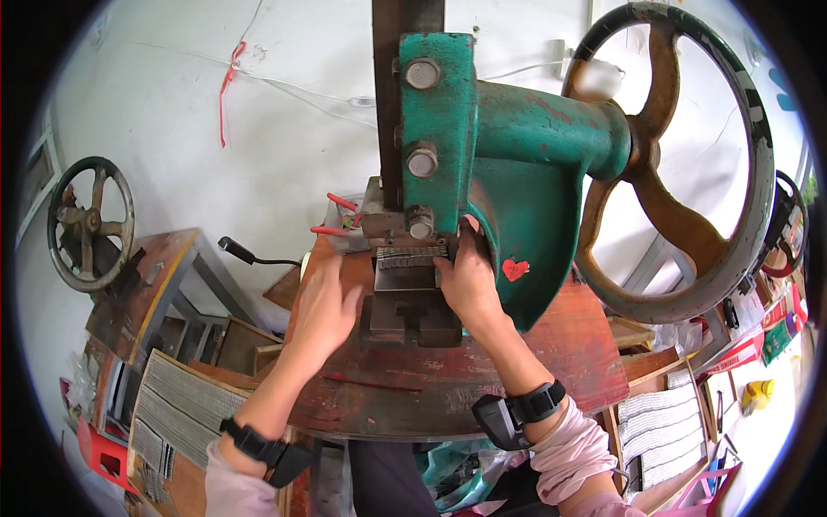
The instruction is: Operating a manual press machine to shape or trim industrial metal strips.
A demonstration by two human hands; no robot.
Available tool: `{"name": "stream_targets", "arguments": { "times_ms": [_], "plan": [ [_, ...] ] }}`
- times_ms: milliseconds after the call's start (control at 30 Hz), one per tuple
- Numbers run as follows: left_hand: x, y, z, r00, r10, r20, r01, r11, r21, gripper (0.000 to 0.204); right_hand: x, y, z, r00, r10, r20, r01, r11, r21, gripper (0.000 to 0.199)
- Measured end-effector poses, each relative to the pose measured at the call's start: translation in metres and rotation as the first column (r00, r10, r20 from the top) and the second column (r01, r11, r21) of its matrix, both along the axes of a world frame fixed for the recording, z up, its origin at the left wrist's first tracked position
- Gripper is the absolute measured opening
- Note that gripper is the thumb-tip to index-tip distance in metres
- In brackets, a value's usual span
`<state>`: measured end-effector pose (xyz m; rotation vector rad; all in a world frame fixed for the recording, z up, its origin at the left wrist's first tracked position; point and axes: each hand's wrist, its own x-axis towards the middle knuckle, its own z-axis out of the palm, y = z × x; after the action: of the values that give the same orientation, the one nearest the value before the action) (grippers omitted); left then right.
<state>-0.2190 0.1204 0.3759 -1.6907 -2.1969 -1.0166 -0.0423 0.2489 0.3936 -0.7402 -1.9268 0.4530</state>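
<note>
The right hand [469, 280] rests against the die block [407, 297] under the green press [482, 146], fingers curled at the right end of a ribbed metal strip [412, 257]; whether they pinch it or only press on it I cannot tell. The left hand [323, 306] lies flat and open on the red-brown table [448, 379] just left of the block, holding nothing. The strip sits on top of the block, beneath the ram. It looks thin, grey and finely toothed; I judge it light, stiff, with sharp edges, best taken by its ends.
</note>
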Motion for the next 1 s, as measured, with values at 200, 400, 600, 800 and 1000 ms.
{"name": "stream_targets", "arguments": {
  "times_ms": [200, 400, 600, 800, 1000],
  "plan": [
    [0.022, -0.085, -0.042, 0.893, -0.439, -0.101, 0.392, 0.867, -0.306, 0.043, -0.004, 0.010, -0.014, 0.997, -0.074, 0.009, 0.073, 0.992, 0.099, 0.062],
    [0.013, -0.049, 0.010, 0.959, -0.240, -0.150, 0.268, 0.941, 0.209, 0.035, -0.003, 0.009, -0.016, 0.998, -0.062, 0.028, 0.060, 0.995, 0.085, 0.059],
    [0.013, 0.022, 0.029, 0.970, -0.137, 0.200, 0.138, 0.990, 0.008, 0.045, 0.047, -0.037, -0.004, 0.991, 0.114, 0.073, -0.109, 0.992, -0.064, 0.059],
    [0.011, 0.029, 0.017, 0.999, 0.039, -0.012, -0.040, 0.997, -0.070, 0.053, 0.169, -0.071, 0.075, 0.965, 0.074, 0.250, -0.110, 0.985, 0.132, 0.054],
    [0.017, 0.040, 0.020, 0.991, 0.031, 0.126, -0.012, 0.989, -0.147, 0.058, 0.238, -0.052, 0.194, 0.951, -0.308, -0.021, 0.214, 0.609, 0.763, 0.025]
  ]
}}
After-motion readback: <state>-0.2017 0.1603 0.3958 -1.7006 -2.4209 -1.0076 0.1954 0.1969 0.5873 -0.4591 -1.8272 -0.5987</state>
